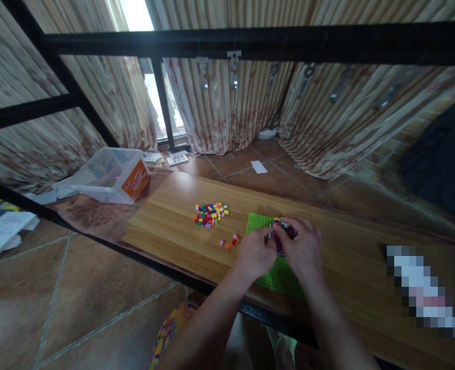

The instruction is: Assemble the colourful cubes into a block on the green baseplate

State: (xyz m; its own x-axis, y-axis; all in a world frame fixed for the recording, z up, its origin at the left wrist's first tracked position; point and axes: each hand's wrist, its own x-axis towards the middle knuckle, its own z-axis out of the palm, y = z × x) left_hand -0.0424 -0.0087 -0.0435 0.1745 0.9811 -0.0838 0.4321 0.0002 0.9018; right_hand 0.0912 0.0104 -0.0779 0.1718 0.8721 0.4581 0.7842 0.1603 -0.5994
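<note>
A green studded baseplate (285,280) lies on the wooden board, partly covered by my hands. On it stands a small multicoloured structure of toy building bricks (278,226), its lower part hidden behind my fingers. My left hand (256,252) is closed at the structure's left side, fingertips against the bricks. From the right, my right hand (303,244) wraps round it, with the thumb pressed on its near side. Just left of my left hand lie a few loose bricks (234,240), orange, red and pink. Farther left is a spread pile of loose coloured bricks (211,214).
A clear plastic box (113,174) with an orange label stands on a patterned cloth (90,213) at the table's left end. A black metal bar (227,43) with hanging hooks crosses above the far side. Striped curtains (227,108) hang behind. Something pixelated (422,288) lies at the right.
</note>
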